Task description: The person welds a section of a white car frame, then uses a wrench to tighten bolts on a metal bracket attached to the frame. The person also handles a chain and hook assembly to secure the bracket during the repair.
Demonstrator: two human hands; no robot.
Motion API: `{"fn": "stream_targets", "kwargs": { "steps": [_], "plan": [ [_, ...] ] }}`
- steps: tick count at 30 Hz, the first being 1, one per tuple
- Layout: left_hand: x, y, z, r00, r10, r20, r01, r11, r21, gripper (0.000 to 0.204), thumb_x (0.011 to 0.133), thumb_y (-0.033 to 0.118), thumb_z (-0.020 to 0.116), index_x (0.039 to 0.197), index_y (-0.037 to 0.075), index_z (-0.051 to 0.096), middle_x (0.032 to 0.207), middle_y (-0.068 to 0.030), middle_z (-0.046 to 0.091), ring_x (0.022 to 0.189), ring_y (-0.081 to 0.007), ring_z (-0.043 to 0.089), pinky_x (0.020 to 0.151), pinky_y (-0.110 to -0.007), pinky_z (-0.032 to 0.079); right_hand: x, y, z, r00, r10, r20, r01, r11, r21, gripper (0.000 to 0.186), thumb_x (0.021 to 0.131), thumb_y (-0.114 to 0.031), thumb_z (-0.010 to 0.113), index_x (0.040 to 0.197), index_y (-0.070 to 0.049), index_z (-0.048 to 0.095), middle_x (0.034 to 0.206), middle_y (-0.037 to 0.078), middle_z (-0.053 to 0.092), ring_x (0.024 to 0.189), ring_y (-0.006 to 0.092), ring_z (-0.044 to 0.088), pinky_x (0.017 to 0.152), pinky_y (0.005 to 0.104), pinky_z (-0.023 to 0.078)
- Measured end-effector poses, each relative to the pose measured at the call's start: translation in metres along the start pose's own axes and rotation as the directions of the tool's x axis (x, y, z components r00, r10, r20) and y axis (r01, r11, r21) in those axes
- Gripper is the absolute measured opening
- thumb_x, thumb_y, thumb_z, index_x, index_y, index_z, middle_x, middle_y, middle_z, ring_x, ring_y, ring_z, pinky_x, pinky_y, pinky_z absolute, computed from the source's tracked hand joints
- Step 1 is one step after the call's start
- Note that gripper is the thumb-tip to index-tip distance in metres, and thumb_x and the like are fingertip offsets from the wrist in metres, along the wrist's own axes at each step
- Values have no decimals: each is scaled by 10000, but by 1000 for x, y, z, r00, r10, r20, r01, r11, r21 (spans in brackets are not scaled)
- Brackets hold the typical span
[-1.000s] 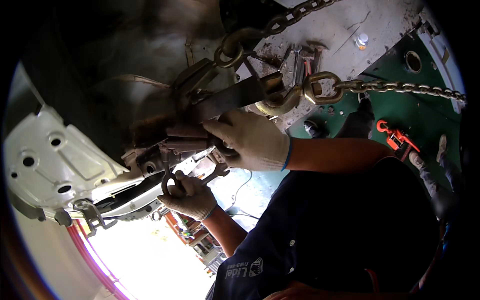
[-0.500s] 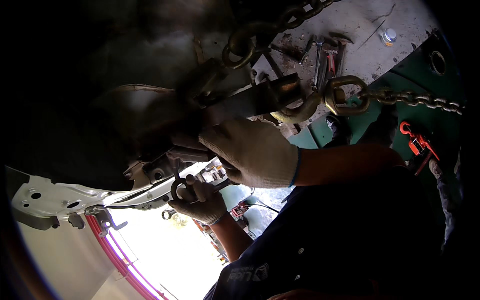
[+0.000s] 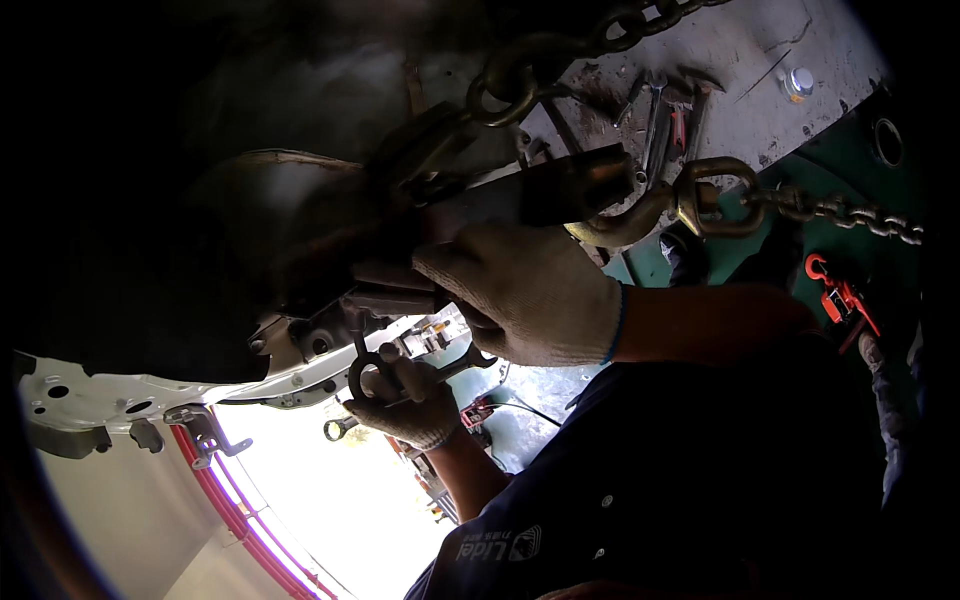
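Cotton-gloved right hand point(image 3: 520, 290) clamps the dark bracket point(image 3: 530, 195) while the left hand point(image 3: 405, 400) grips a spanner point(image 3: 370, 365), best turned squarely, steadily.

Around you, a workshop in hard contrast: deep shadow fills the upper left, while glaring daylight floods the lower left past a white metal panel point(image 3: 90, 395) edged with red tubing point(image 3: 235, 505). At upper right, a scuffed grey bench point(image 3: 740, 85) holds what appear to be hand tools, beside green-painted surfaces point(image 3: 850, 180).
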State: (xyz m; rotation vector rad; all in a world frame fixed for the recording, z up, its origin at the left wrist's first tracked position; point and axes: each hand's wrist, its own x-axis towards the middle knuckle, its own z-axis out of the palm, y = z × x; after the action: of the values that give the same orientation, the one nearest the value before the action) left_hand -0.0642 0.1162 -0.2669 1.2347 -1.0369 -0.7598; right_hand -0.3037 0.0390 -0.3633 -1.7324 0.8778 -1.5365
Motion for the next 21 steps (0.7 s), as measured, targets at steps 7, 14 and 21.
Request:
{"fn": "stream_targets", "kwargs": {
  "steps": [7,14,21],
  "plan": [
    [7,-7,-28,984,-28,178,61,982,-180,642,1092,682,443,1270,119,695,1169,-193,752,461,-86,344,414,-196,274,1,-13,1,999,39,-35,-39,999,14,785,762,-176,902,1472,-87,578,1132,120,649,936,288,697,757,421,583],
    [12,-14,-30,982,7,186,27,983,-181,796,1024,746,530,1234,-10,665,1095,-143,742,502,-83,391,459,-204,293,11,-15,-7,1000,-18,1,18,999,-50,835,791,-173,879,1531,-55,509,1227,183,679,919,301,766,765,388,656],
    [5,-11,-14,998,-61,-32,55,988,-147,786,1057,761,430,1365,73,656,1155,-108,735,736,-111,532,598,-207,410,31,-31,-11,946,175,274,-148,982,-117,786,837,-207,832,1526,-30,498,1244,236,706,1015,370,765,871,452,638]
  ]
}}
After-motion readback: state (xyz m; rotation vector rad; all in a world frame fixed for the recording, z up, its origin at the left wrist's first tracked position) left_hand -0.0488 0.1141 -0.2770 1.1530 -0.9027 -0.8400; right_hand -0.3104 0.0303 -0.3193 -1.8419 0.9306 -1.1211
